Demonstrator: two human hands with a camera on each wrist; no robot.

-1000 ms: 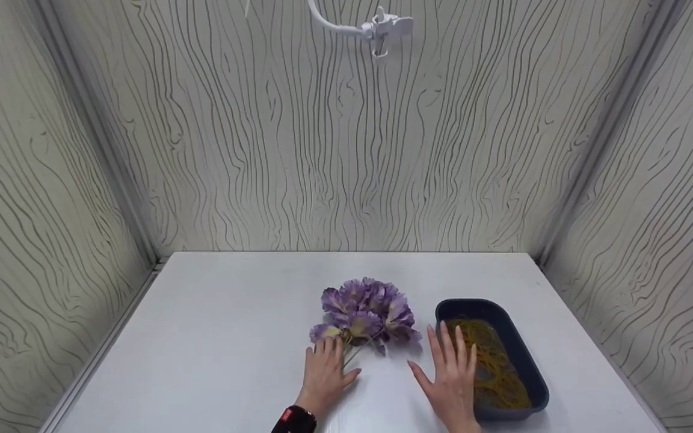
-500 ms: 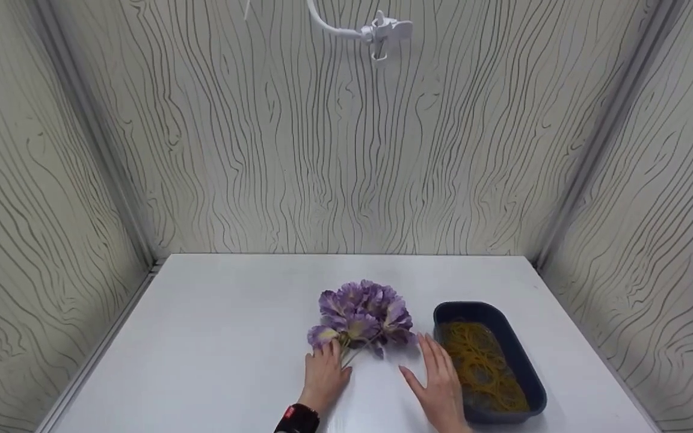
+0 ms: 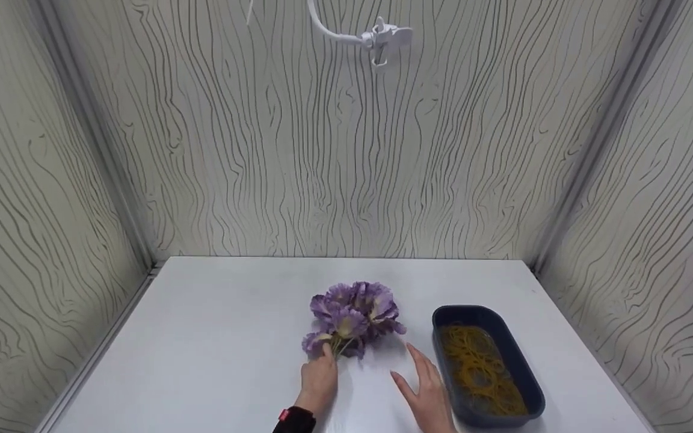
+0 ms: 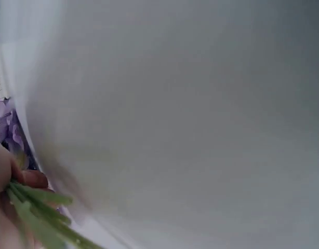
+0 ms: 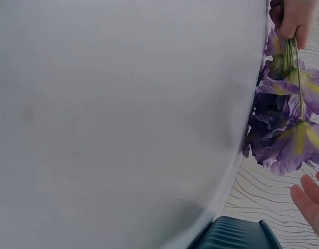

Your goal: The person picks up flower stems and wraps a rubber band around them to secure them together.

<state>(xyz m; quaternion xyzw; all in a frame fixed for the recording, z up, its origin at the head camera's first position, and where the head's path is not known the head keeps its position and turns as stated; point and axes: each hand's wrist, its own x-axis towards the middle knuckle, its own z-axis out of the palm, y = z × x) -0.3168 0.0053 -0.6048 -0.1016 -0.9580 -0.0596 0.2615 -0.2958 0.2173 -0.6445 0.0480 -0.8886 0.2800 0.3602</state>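
A bunch of purple flowers (image 3: 355, 310) with pale yellow centres lies in the middle of the white table. My left hand (image 3: 319, 377) grips the bunch by its green stems (image 4: 42, 210), which stick out past the fingers in the left wrist view. To the right of the blooms is my right hand (image 3: 426, 394), fingers extended and thumb spread, holding nothing. The right wrist view shows that hand's fingertips just apart from the purple petals (image 5: 300, 142). Beside the right hand stands a dark blue tray (image 3: 521, 361) with thin yellow loops (image 3: 482, 376), resembling rubber bands.
Wood-patterned panels (image 3: 346, 150) enclose the white table (image 3: 220, 337) at the back and both sides. A white clip on a bent arm (image 3: 382, 39) hangs high at the back. A dark watch-like band (image 3: 295, 419) is on the left wrist.
My left hand has closed around the stems and drawn the flowers slightly left. My right hand has moved left from over the tray, leaving the yellow loops more exposed.
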